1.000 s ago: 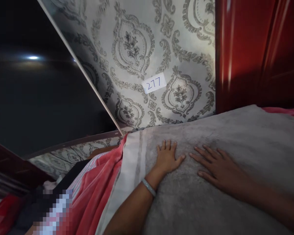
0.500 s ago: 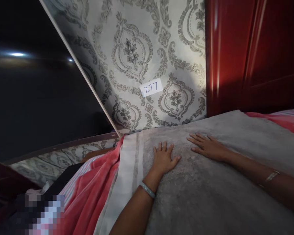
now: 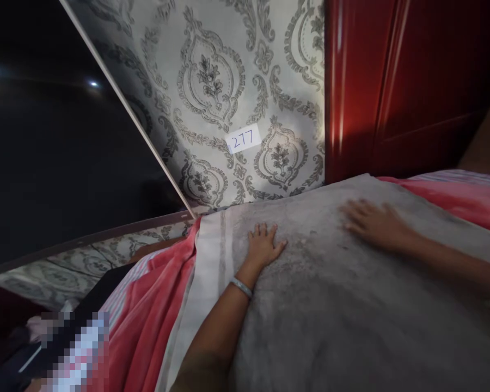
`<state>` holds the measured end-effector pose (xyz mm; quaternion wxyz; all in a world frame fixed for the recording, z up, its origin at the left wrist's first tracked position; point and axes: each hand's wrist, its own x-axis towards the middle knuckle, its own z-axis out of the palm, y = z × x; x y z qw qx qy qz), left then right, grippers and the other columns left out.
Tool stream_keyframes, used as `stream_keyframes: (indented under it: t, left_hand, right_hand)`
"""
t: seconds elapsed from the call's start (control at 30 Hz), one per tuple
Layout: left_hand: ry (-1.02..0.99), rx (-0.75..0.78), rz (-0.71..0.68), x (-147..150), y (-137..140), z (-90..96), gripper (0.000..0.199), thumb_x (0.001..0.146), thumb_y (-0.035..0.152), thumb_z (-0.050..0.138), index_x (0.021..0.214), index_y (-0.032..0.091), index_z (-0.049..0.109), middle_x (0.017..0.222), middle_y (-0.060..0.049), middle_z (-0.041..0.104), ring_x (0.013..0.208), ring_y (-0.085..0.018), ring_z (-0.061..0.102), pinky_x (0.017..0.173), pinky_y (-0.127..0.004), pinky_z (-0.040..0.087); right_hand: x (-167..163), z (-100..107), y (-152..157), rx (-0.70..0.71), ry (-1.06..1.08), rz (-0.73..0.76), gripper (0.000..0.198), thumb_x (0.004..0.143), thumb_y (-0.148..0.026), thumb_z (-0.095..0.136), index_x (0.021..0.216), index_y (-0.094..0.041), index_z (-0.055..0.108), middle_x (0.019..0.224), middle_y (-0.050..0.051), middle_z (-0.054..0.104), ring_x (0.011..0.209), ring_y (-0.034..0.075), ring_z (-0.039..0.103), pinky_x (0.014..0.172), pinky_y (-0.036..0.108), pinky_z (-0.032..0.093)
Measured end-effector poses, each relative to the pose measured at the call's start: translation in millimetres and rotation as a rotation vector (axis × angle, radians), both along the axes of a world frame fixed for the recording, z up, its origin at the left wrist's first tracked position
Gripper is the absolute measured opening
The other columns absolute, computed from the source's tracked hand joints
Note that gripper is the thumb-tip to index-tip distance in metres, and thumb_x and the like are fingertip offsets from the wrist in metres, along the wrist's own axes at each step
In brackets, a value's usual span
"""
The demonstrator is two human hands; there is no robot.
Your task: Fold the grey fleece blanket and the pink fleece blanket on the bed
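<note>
A grey towel [image 3: 310, 316] with a pale striped border lies spread flat over a red blanket [image 3: 147, 316]. Near the border, my left hand [image 3: 262, 246] rests on it with palm down and fingers spread, a light band on the wrist. My right hand [image 3: 378, 223] is farther right over the same towel, fingers stretched out and slightly smeared by motion. Whether it touches the cloth I cannot tell. Neither hand grips anything.
Behind the towel stands a patterned wall [image 3: 212, 81] with a paper label [image 3: 243, 138] reading 277. A dark glossy panel [image 3: 65, 163] leans at left. A red wooden door or cabinet [image 3: 359, 81] rises at right.
My right hand has moved to the right across the towel, away from my left hand. My left hand stays at about the same spot on the cloth. The view has shifted slightly.
</note>
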<state>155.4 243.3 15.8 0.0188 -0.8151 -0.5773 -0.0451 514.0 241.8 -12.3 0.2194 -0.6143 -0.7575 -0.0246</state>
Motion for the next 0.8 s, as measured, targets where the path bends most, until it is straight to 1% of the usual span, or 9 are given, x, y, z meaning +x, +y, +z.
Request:
stream_keyframes:
  t: [0.1, 0.17, 0.23, 0.37, 0.47, 0.57, 0.63, 0.73, 0.8]
  left_hand:
    - [0.031, -0.095, -0.006, 1, -1, 13.6, 0.076, 0.101, 0.066, 0.035, 0.165, 0.026, 0.030, 0.173, -0.017, 0.021, 0.160, -0.040, 0.017, 0.125, -0.064, 0.020]
    - [0.047, -0.170, -0.010, -2, -11, 24.8, 0.076, 0.102, 0.066, 0.036, 0.165, 0.025, 0.030, 0.174, -0.017, 0.016, 0.161, -0.039, 0.015, 0.125, -0.064, 0.019]
    - [0.045, -0.184, -0.035, -11, -33, 31.7, 0.074, 0.102, 0.065, 0.036, 0.164, 0.026, 0.033, 0.175, -0.016, 0.014, 0.161, -0.039, 0.013, 0.126, -0.064, 0.017]
    - [0.013, -0.127, -0.134, -38, -97, 21.8, 0.071, 0.101, 0.067, 0.038, 0.163, 0.032, 0.035, 0.175, -0.008, 0.021, 0.162, -0.035, 0.012, 0.128, -0.064, 0.011]
    - [-0.009, -0.125, -0.081, -58, -133, 7.3, 0.069, 0.103, 0.061, 0.037, 0.165, 0.030, 0.030, 0.174, -0.006, 0.024, 0.162, -0.031, 0.015, 0.129, -0.060, 0.014]
    - [-0.005, -0.139, 0.003, -70, -149, 3.5, 0.068, 0.104, 0.057, 0.036, 0.165, 0.029, 0.028, 0.175, -0.006, 0.021, 0.162, -0.029, 0.016, 0.129, -0.060, 0.014]
    - [0.007, -0.157, 0.053, -75, -156, 6.5, 0.068, 0.104, 0.056, 0.036, 0.165, 0.028, 0.028, 0.175, -0.007, 0.021, 0.162, -0.030, 0.016, 0.129, -0.061, 0.014]
    - [0.019, -0.149, 0.143, -84, -173, 10.9, 0.065, 0.105, 0.054, 0.034, 0.165, 0.027, 0.031, 0.174, -0.006, 0.023, 0.162, -0.029, 0.016, 0.129, -0.060, 0.014]
    - [0.023, -0.130, 0.224, -92, -188, 10.9, 0.063, 0.106, 0.052, 0.031, 0.164, 0.028, 0.033, 0.174, -0.004, 0.023, 0.162, -0.029, 0.015, 0.129, -0.061, 0.014]
  right_hand:
    - [-56, -7, -48, -0.208, -0.105, 0.267, 0.076, 0.096, -0.075, 0.024, 0.160, -0.038, 0.041, 0.170, 0.000, 0.027, 0.157, 0.036, 0.024, 0.124, 0.066, 0.024]
    - [-74, -12, -69, -0.227, -0.104, 0.278, 0.077, 0.096, -0.075, 0.023, 0.162, -0.039, 0.036, 0.172, -0.002, 0.023, 0.159, 0.033, 0.019, 0.126, 0.062, 0.023]
    - [-78, -14, -77, -0.248, -0.102, 0.253, 0.077, 0.097, -0.073, 0.021, 0.163, -0.036, 0.034, 0.172, 0.000, 0.022, 0.159, 0.032, 0.017, 0.126, 0.061, 0.022]
    - [-73, -9, -77, -0.273, -0.096, 0.238, 0.077, 0.098, -0.069, 0.025, 0.163, -0.029, 0.037, 0.171, 0.005, 0.024, 0.159, 0.035, 0.019, 0.125, 0.062, 0.023]
    - [-71, 0, -82, -0.293, -0.073, 0.214, 0.075, 0.100, -0.063, 0.024, 0.163, -0.025, 0.039, 0.171, 0.007, 0.024, 0.159, 0.036, 0.018, 0.125, 0.060, 0.021]
    - [-53, 5, -99, -0.366, -0.076, 0.094, 0.076, 0.099, -0.061, 0.023, 0.163, -0.022, 0.038, 0.172, 0.009, 0.023, 0.159, 0.036, 0.017, 0.125, 0.059, 0.019]
    - [-28, 4, -114, -0.393, -0.082, -0.018, 0.079, 0.098, -0.062, 0.022, 0.163, -0.021, 0.037, 0.172, 0.009, 0.023, 0.159, 0.036, 0.017, 0.126, 0.058, 0.016]
    - [24, -9, -141, -0.386, -0.087, -0.137, 0.085, 0.094, -0.066, 0.021, 0.164, -0.019, 0.036, 0.172, 0.009, 0.022, 0.159, 0.035, 0.016, 0.127, 0.057, 0.013]
    - [59, -23, -159, -0.358, -0.085, -0.188, 0.089, 0.091, -0.070, 0.021, 0.163, -0.019, 0.037, 0.172, 0.011, 0.023, 0.158, 0.035, 0.019, 0.126, 0.059, 0.018]
